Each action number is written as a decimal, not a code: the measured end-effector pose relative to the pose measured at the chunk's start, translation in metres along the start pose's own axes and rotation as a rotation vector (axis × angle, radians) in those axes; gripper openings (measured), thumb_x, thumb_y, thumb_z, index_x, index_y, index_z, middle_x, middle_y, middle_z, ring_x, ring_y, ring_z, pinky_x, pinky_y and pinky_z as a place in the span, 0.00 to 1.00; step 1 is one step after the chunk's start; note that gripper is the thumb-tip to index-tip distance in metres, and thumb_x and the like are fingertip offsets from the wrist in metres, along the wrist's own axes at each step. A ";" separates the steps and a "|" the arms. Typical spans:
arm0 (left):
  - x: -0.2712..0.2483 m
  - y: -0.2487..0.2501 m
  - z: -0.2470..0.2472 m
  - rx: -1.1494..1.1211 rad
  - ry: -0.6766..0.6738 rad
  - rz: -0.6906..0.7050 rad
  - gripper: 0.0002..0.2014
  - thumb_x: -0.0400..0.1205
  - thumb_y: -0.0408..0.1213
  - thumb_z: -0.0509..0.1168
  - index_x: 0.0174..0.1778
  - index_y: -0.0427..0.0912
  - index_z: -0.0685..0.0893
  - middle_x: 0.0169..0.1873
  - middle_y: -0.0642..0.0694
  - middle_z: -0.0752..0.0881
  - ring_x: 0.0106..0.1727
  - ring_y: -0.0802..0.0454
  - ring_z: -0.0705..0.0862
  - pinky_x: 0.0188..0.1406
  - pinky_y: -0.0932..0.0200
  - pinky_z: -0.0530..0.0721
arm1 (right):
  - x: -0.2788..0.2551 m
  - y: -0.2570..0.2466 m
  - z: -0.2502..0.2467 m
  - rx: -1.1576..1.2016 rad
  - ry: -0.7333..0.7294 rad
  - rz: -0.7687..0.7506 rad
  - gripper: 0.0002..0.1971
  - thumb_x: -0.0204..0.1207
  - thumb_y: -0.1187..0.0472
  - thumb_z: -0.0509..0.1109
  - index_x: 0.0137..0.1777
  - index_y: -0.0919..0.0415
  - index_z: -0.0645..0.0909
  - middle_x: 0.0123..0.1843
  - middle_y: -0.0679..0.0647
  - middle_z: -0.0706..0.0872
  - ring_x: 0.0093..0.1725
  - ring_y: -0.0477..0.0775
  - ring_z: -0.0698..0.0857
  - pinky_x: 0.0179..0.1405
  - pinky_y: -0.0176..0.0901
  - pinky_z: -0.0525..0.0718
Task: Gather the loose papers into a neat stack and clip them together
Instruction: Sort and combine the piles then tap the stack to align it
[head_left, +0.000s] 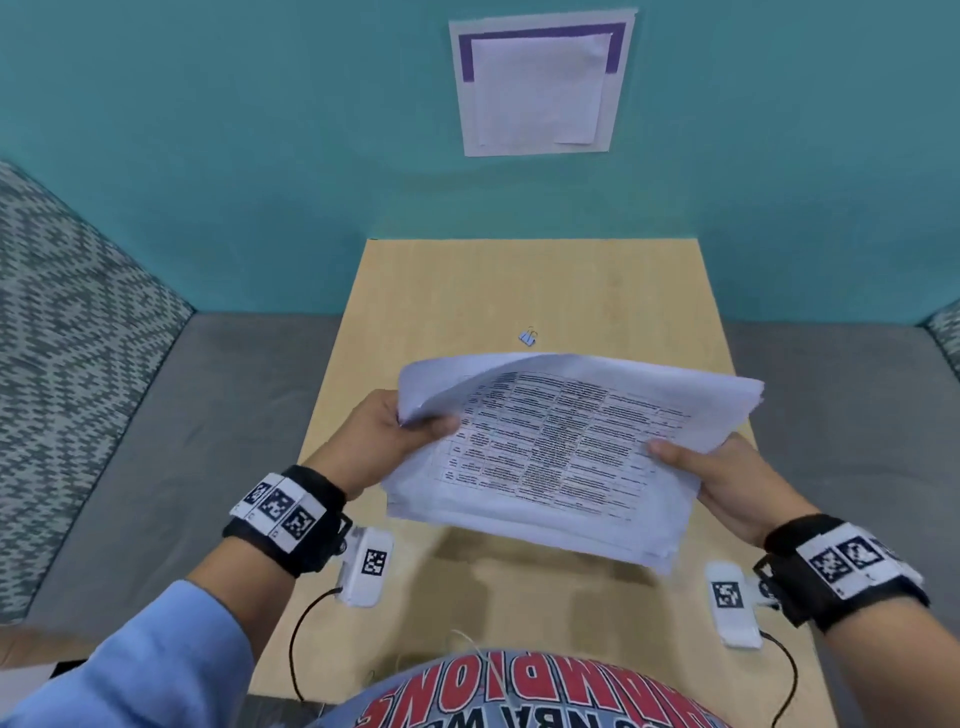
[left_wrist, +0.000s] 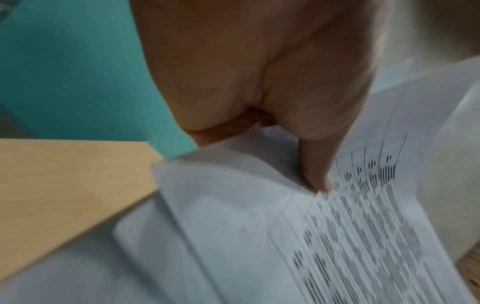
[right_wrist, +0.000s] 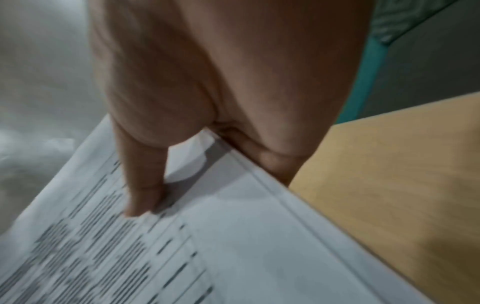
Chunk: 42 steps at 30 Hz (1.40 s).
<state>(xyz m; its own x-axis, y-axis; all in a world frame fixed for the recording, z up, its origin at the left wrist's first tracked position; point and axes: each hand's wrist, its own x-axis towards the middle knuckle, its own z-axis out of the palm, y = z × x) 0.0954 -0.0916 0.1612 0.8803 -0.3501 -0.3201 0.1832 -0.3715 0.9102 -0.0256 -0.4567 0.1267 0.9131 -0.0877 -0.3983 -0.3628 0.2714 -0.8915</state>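
A bundle of white printed papers (head_left: 561, 457) is held in the air above the wooden table (head_left: 519, 291). The top sheet carries a table of text, and its far left part curls up. My left hand (head_left: 400, 431) pinches the left edge, thumb on top. My right hand (head_left: 696, 467) pinches the right edge the same way. The left wrist view shows my left hand (left_wrist: 298, 160) with the thumb on the papers (left_wrist: 259, 236). In the right wrist view my right hand (right_wrist: 187, 174) has its thumb on the papers (right_wrist: 207, 246). A small blue binder clip (head_left: 528, 338) lies on the table beyond the bundle.
The table stands against a teal wall (head_left: 260, 156) with a paper sheet (head_left: 540, 88) taped high on it. Grey upholstered seating (head_left: 156, 441) flanks the table on both sides. White sensor units (head_left: 363, 566) hang by cables at both wrists.
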 end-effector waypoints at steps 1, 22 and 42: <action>0.001 -0.004 0.002 -0.033 0.026 0.020 0.03 0.83 0.37 0.79 0.51 0.45 0.97 0.48 0.50 0.98 0.47 0.55 0.93 0.52 0.52 0.90 | 0.002 -0.002 0.005 -0.006 0.019 -0.038 0.21 0.75 0.66 0.78 0.68 0.64 0.86 0.66 0.59 0.93 0.64 0.60 0.92 0.61 0.51 0.92; 0.037 -0.109 0.029 0.019 0.156 -0.126 0.14 0.81 0.37 0.82 0.61 0.47 0.92 0.55 0.47 0.96 0.56 0.49 0.94 0.54 0.58 0.90 | 0.029 0.068 0.007 -0.408 0.296 -0.063 0.08 0.77 0.60 0.82 0.55 0.50 0.92 0.47 0.45 0.95 0.43 0.36 0.91 0.47 0.38 0.84; 0.045 -0.022 0.163 1.376 -0.197 0.608 0.38 0.83 0.38 0.71 0.90 0.47 0.66 0.67 0.43 0.89 0.63 0.37 0.88 0.62 0.38 0.82 | 0.011 0.038 0.011 -0.948 0.174 -0.203 0.13 0.76 0.49 0.80 0.61 0.43 0.92 0.54 0.37 0.94 0.55 0.41 0.90 0.58 0.43 0.87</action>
<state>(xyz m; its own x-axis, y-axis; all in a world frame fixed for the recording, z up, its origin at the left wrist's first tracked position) 0.0597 -0.2393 0.0837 0.5780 -0.8058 -0.1284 -0.8124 -0.5831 0.0018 -0.0276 -0.4371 0.0911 0.9620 -0.2081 -0.1770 -0.2707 -0.6391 -0.7199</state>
